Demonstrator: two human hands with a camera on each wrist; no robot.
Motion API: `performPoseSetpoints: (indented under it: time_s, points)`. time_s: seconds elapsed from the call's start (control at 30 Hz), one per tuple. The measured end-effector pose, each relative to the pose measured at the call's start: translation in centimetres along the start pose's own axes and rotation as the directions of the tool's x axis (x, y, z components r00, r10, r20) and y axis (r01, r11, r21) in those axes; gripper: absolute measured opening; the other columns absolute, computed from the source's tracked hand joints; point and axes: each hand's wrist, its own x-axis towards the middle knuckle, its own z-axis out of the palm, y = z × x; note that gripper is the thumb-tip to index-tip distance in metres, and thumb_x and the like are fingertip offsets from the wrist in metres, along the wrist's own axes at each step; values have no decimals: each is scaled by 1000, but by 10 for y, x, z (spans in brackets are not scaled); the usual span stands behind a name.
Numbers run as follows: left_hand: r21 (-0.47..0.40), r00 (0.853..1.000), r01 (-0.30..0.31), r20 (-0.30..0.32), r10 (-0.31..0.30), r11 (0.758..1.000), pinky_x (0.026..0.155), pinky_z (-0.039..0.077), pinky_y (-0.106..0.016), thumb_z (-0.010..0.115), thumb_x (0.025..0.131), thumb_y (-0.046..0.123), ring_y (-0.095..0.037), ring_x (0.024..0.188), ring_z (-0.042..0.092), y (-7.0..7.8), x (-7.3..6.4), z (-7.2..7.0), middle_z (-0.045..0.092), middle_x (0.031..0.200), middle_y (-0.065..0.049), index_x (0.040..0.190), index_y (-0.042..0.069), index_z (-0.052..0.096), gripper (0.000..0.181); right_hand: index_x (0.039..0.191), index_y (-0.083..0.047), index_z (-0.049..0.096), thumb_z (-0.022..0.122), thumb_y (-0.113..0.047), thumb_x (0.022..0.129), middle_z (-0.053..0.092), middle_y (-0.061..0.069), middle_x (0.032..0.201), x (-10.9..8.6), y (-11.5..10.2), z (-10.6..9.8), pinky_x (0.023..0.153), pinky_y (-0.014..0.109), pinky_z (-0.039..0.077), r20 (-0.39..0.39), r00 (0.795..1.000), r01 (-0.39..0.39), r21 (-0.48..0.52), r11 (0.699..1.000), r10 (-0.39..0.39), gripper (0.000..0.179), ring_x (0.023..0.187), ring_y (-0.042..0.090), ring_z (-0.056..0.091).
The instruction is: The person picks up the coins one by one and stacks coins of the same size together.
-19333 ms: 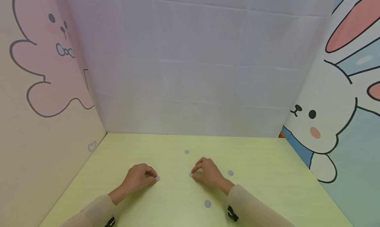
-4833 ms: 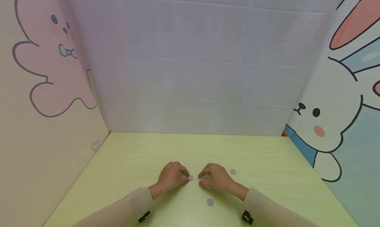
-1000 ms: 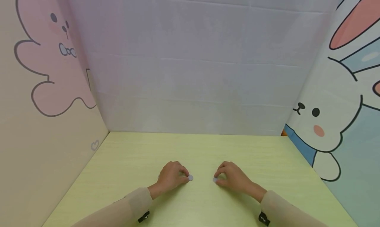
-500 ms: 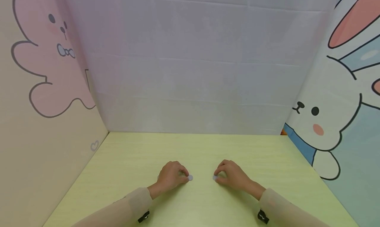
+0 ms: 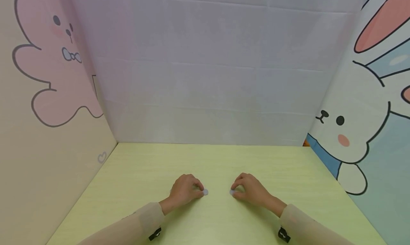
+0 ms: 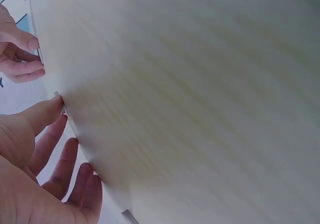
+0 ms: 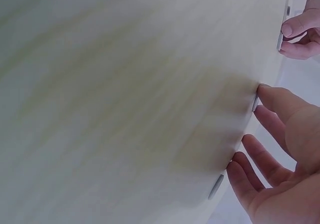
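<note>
My left hand (image 5: 186,190) pinches a small flat grey disc (image 5: 205,192) between thumb and finger, low on the pale yellow-green table (image 5: 205,227). A short gap to the right, my right hand (image 5: 251,190) pinches a similar grey disc (image 5: 232,192), mostly covered by its fingertips in the head view. In the left wrist view, the left thumb and finger meet on the edges of the held disc (image 6: 59,102). The right wrist view shows the right thumb and finger on their disc (image 7: 255,103), close against the tabletop.
Another grey disc (image 7: 216,186) lies beside the right hand's lower fingers, hidden in the head view. Left of the left hand lies one more disc (image 6: 130,216). A white cloth wall (image 5: 208,67) stands behind the table, with cartoon-printed walls at both sides.
Since 19.3 s ago, the left hand has shifted right to the middle disc. Since 4.8 s ago, the right hand has moved right and taken a disc; the near disc has left its spot.
</note>
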Motion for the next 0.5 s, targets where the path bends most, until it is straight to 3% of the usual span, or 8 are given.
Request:
performPoseSetpoints:
  time_s: [0.27, 0.5]
  points:
    - [-12, 1000, 6, 0, -6, 1000, 87, 51, -41, 93, 82, 27, -22, 99, 64, -1, 0, 1, 74, 98, 5, 87, 22, 85, 11, 98, -15, 84, 88, -16, 87, 70, 0, 103, -3, 3, 1, 87, 45, 55, -19, 1000, 0, 14, 1000, 0, 12, 95, 21, 64]
    - [-27, 999, 15, 31, -14, 1000, 87, 53, -42, 93, 83, 32, -23, 99, 66, 0, 2, -5, 76, 103, 3, 94, 20, 84, 19, 100, -12, 84, 88, -16, 87, 71, 1, 105, -2, 3, 0, 90, 46, 54, 10, 999, -37, 50, 998, 36, 14, 98, 22, 66]
